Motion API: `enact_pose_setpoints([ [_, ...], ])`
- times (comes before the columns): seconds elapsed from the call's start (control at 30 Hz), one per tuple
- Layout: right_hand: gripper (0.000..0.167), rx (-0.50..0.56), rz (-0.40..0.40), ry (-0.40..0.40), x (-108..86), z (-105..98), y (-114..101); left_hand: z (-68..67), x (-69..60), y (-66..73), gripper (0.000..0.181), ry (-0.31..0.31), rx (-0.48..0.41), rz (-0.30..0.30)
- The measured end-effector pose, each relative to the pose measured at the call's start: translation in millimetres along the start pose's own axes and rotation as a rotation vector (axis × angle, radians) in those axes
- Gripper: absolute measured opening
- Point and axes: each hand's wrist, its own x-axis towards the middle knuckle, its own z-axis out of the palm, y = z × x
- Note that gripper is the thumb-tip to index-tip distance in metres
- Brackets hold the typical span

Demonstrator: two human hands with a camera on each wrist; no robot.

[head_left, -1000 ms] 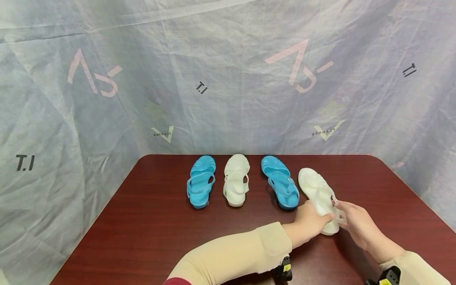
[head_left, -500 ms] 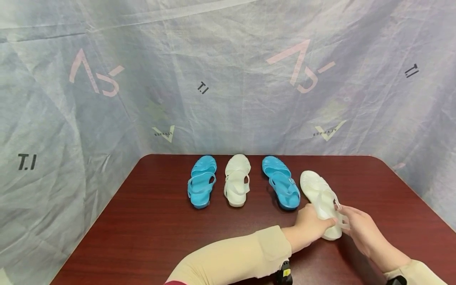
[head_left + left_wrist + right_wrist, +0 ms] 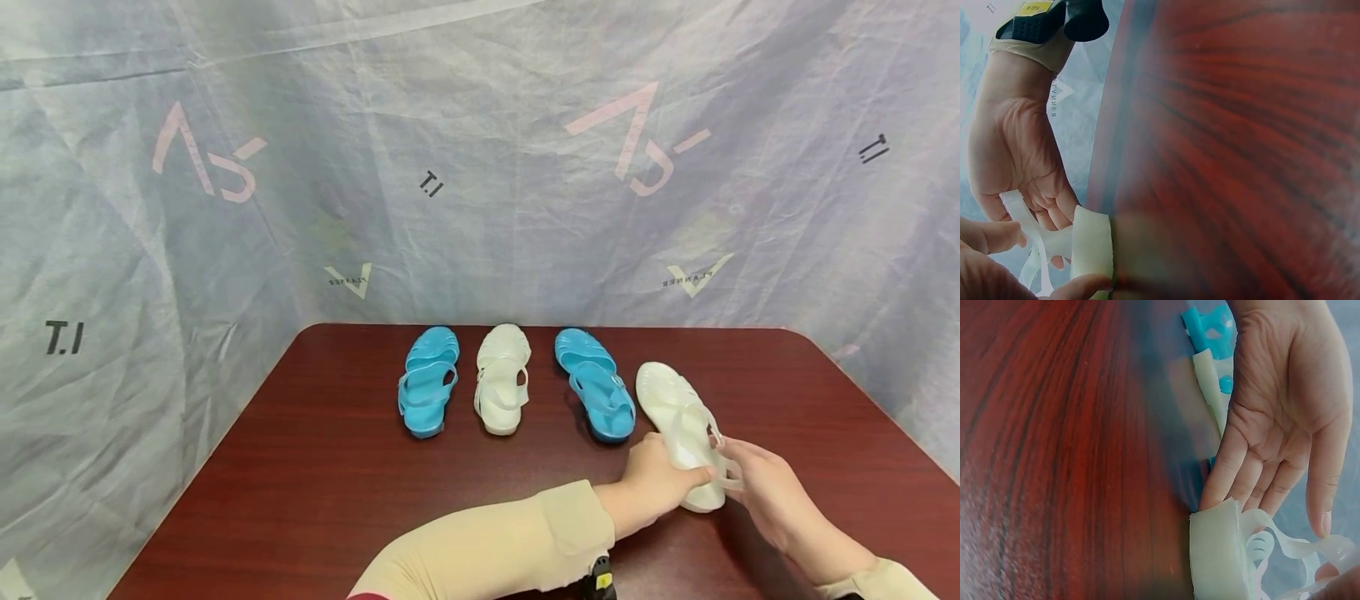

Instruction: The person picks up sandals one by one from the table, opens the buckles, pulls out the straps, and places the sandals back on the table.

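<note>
In the head view, a white jelly sandal (image 3: 684, 429) lies on the right half of the table, toe pointing away. My left hand (image 3: 654, 475) grips its heel end from the left, thumb over the insole. From the right, my right hand (image 3: 776, 500) pinches the loose ankle strap (image 3: 729, 477) at the sandal's side. The left wrist view shows the heel (image 3: 1092, 242) close up, with my right hand (image 3: 1019, 134) beyond it and my left thumb in front. In the right wrist view, my left hand's fingers (image 3: 1225, 469) reach behind the heel.
Left of the held sandal lie a blue sandal (image 3: 596, 387), a white sandal (image 3: 501, 408) and another blue sandal (image 3: 426, 392), all toe-away near the back edge of the dark red table (image 3: 315, 500). A printed grey cloth (image 3: 480, 167) hangs behind and at both sides.
Both hands and the white sandal have shifted slightly nearer to me. The grip looks the same, and the other sandals have stayed in place. My view has turned slightly left.
</note>
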Motion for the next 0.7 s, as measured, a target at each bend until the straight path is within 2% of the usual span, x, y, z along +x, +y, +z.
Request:
enact_pose_setpoints([
  [0.2, 0.036, 0.028, -0.012, 0.006, -4.0, -0.6, 1.3, 0.3, -2.5, -0.5, 0.046, -0.005, 0.014, 0.005],
  [0.43, 0.043, 0.025, 0.01, -0.001, -3.6, -2.4, 3.6, -2.0, -6.1, -1.3, 0.046, -0.018, 0.018, 0.006],
  [0.6, 0.026, 0.035, -0.001, -0.005, -5.3, -4.1, 6.7, -3.0, -8.2, -0.6, 0.045, -0.018, 0.008, 0.001],
  [0.7, 0.026, 0.041, -0.004, -0.01, -6.0, -4.3, 6.4, -3.6, -8.7, 0.0, 0.045, -0.017, 0.013, 0.003],
])
